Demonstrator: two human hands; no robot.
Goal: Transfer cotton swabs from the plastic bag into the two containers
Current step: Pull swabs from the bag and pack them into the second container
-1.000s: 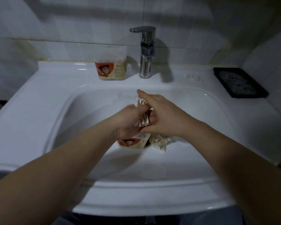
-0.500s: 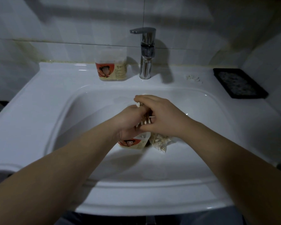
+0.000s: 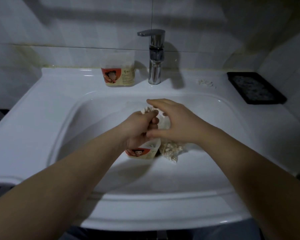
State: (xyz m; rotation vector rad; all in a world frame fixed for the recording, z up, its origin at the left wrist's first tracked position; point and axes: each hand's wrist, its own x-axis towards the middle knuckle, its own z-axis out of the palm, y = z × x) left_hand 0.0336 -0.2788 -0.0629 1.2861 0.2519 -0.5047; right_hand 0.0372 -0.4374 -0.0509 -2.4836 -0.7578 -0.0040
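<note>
Head view | step: we fill the near container [image 3: 144, 152] in the sink [image 3: 62, 101] | left hand [image 3: 137, 126] grips swab bundle [image 3: 146, 110] above it, right hand [image 3: 178, 123] spread wide alongside | plastic bag [image 3: 171, 149] just beside | next, we judge: seat swabs inside

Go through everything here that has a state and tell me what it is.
left hand, grips a cotton swab bundle
right hand, open, spread over the bundle
near container, under the left hand, swabs inside
far container, upright beside the faucet
plastic bag, lying in the sink, swabs inside
faucet, no water running
</note>
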